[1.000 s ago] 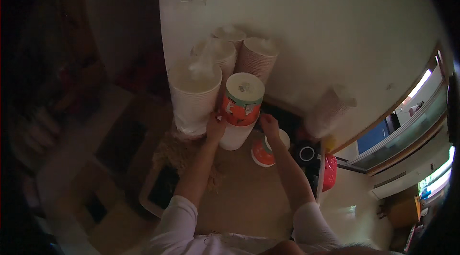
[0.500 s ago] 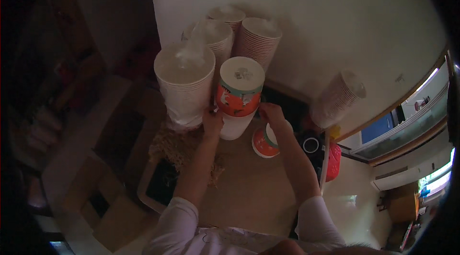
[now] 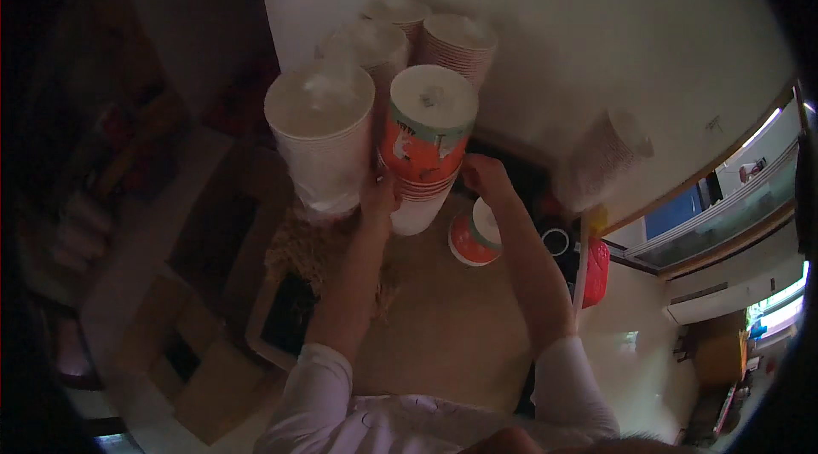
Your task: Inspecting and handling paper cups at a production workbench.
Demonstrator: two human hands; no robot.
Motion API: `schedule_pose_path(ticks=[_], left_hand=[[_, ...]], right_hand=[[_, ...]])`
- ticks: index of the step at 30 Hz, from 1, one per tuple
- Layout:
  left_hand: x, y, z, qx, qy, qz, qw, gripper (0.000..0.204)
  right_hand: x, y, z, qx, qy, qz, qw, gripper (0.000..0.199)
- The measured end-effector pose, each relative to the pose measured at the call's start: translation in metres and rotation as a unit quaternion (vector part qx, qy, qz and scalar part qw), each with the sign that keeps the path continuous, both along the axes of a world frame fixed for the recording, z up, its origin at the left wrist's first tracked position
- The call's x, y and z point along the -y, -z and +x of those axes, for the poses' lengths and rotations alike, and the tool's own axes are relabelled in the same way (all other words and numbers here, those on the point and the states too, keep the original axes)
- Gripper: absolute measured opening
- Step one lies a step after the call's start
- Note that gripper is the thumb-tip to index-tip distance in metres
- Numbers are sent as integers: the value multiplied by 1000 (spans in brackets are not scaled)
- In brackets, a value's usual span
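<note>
A plain pale wall (image 3: 588, 36) rises behind a tan, flat-topped table (image 3: 443, 318); the room is dim, with a bright window (image 3: 777, 311) at the far right. At the back of the table stand 4 tall stacks of round, pale paper tubs: a white stack in clear plastic (image 3: 320, 143) at the front left, and 3 more stacks (image 3: 460, 43) close behind.

Between the person's 2 hands, just right of that white stack, is an upright stack of inverted paper tubs (image 3: 426, 134), its top one orange with a green band and a round white base. Several rims show below it, then a white lower part. The left hand (image 3: 381, 192), fingers curled, touches the stack's left side; the right hand (image 3: 484, 175), also curled, is at its right edge. Whether either grips cannot be told.

A short orange, green and white tub (image 3: 473, 237) sits on the table beside the right forearm, partly hidden by it. A tangle of brown, stringy material (image 3: 308, 254) lies left of the left forearm. Farther right are a black object with a white ring (image 3: 555, 242), a glossy red object (image 3: 596, 273) and another plastic-wrapped stack (image 3: 607, 162), leaning.
</note>
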State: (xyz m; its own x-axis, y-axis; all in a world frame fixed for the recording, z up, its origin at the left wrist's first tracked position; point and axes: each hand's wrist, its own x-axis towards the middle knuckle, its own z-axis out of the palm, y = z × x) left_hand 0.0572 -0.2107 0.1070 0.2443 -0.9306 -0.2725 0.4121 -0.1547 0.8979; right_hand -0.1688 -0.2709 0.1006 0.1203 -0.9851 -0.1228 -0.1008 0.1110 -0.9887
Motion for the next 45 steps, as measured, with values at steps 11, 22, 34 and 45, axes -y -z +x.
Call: schedule_pose_path(ticks=[11, 22, 34, 45], left_hand=[[-8, -64, 5, -28, 19, -238, 971, 15], [-127, 35, 27, 57, 219, -145, 963, 27], [-227, 227, 133, 364, 140, 133, 911, 25], [-188, 166, 77, 584, 64, 171, 791, 23]], right_hand=[[-5, -61, 17, 249, -16, 19, 968, 17], [-228, -36, -60, 255, -115, 10, 960, 44], [-380, 55, -41, -295, -56, -139, 944, 17], [-386, 57, -36, -285, -49, -121, 949, 18]])
